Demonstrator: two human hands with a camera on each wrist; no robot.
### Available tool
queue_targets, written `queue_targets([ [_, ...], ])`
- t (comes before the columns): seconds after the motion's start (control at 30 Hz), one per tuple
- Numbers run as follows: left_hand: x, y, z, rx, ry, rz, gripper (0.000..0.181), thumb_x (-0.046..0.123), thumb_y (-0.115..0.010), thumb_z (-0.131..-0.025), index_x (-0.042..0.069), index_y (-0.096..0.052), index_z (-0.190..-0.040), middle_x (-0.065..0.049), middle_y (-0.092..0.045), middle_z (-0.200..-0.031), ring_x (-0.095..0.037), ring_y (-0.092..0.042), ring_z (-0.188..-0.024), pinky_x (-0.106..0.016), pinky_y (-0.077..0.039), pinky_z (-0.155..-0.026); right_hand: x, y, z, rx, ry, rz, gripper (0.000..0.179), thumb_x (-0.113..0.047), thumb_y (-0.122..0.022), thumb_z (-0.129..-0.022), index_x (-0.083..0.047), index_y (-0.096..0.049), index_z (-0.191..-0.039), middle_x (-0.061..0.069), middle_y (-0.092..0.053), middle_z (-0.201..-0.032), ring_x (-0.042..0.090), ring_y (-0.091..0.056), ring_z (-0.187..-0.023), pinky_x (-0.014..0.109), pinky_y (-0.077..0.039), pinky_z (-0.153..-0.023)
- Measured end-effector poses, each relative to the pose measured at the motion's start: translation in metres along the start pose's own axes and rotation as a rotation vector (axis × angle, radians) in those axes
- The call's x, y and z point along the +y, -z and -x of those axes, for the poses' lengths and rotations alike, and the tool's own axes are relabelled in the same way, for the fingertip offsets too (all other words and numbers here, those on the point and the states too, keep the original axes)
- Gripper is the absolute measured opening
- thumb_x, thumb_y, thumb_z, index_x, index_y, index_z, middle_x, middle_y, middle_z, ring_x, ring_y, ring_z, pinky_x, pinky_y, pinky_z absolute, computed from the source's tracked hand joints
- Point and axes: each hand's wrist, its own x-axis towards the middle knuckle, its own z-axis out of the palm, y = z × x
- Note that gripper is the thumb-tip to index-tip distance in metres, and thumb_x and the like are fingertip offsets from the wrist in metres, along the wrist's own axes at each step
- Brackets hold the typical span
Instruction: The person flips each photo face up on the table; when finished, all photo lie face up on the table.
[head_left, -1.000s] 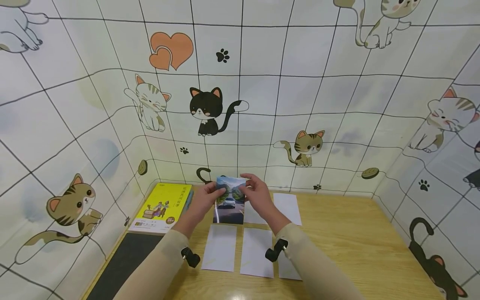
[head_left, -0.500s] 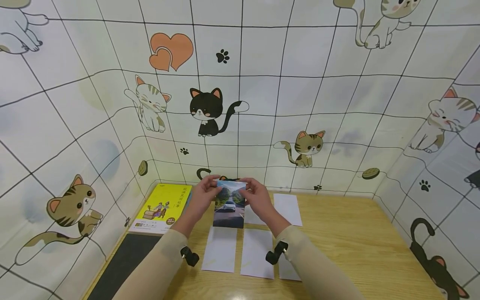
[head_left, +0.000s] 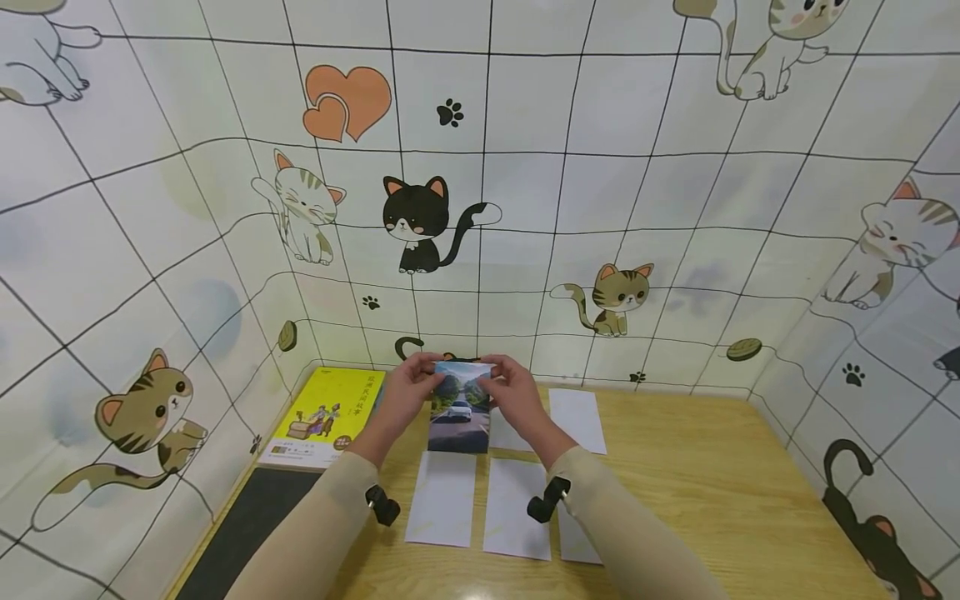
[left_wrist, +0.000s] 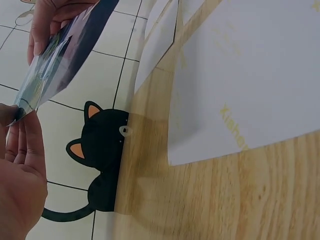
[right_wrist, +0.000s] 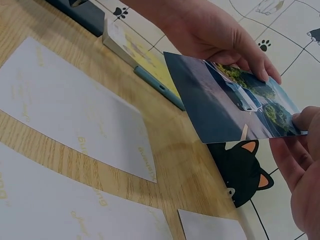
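Note:
A glossy photo print (head_left: 459,412) of a car on a tree-lined road is held up between both hands, picture side toward the head camera. My left hand (head_left: 408,390) pinches its upper left edge, thumb in front and fingers behind. On the opposite edge my right hand (head_left: 516,396) pinches it the same way. In the right wrist view the photo (right_wrist: 235,102) is raised over the wooden table. Several white sheets of photo paper (head_left: 441,500) lie face down below and beside it, with faint yellow lettering on the backs in the left wrist view.
A yellow book (head_left: 326,412) lies at the table's left, with a teal-edged item (right_wrist: 157,86) beside it. In front of the book is a dark flat panel (head_left: 247,533). Cat-printed cloth walls (head_left: 525,192) enclose the back and sides of the wooden table (head_left: 690,475).
The left hand has shifted up along the photo's edge, its fingers now behind the top corner. The photo has dropped slightly. The sheets on the table stay where they were.

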Motion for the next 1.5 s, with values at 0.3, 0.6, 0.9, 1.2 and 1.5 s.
queue_targets([
  [0.3,-0.015,0.009,-0.016,-0.009,0.039,-0.044,0.041,0.014,-0.077,-0.107,0.003,-0.068,-0.146,-0.011,-0.068,-0.121,-0.024,-0.068,-0.104,-0.03,-0.062,-0.082,0.014,-0.008,-0.016,-0.005,-0.049,0.033,0.041,-0.007,-0.075,-0.106,0.0,-0.068,-0.145,0.011,-0.065,-0.107,0.019,-0.071,-0.084,0.066,-0.062,-0.082],
  [0.6,-0.034,0.02,-0.031,-0.116,0.075,-0.142,0.04,0.004,-0.073,-0.107,0.003,-0.068,-0.147,-0.015,-0.074,-0.129,-0.028,-0.073,-0.111,-0.04,-0.064,-0.092,0.035,-0.004,-0.03,-0.035,-0.114,0.09,0.041,-0.004,-0.077,-0.104,0.001,-0.07,-0.144,0.013,-0.069,-0.115,0.021,-0.072,-0.09,0.044,-0.065,-0.077],
  [0.9,-0.048,0.017,-0.045,-0.114,0.131,-0.196,0.037,0.006,-0.077,-0.105,0.007,-0.072,-0.142,-0.013,-0.073,-0.126,-0.025,-0.074,-0.106,-0.036,-0.064,-0.088,0.052,-0.002,-0.044,-0.043,-0.138,0.129,0.038,-0.004,-0.077,-0.103,0.0,-0.072,-0.141,0.014,-0.069,-0.116,0.024,-0.072,-0.092,0.039,-0.065,-0.076],
  [1.2,-0.052,0.019,-0.048,-0.109,0.107,-0.288,0.035,0.003,-0.079,-0.102,0.005,-0.073,-0.137,-0.011,-0.075,-0.118,-0.025,-0.075,-0.102,-0.039,-0.065,-0.087,0.065,-0.006,-0.049,-0.058,-0.075,0.287,0.033,-0.003,-0.081,-0.1,0.0,-0.074,-0.132,0.011,-0.072,-0.108,0.022,-0.068,-0.093,0.037,-0.061,-0.078],
  [1.5,-0.066,0.022,-0.053,-0.149,0.061,-0.462,0.027,0.004,-0.08,-0.101,0.006,-0.075,-0.128,-0.005,-0.075,-0.111,-0.023,-0.071,-0.102,-0.041,-0.062,-0.093,0.073,-0.012,-0.053,-0.078,-0.025,0.463,0.031,-0.004,-0.084,-0.098,0.0,-0.076,-0.127,0.008,-0.072,-0.099,0.022,-0.065,-0.088,0.039,-0.057,-0.078],
])
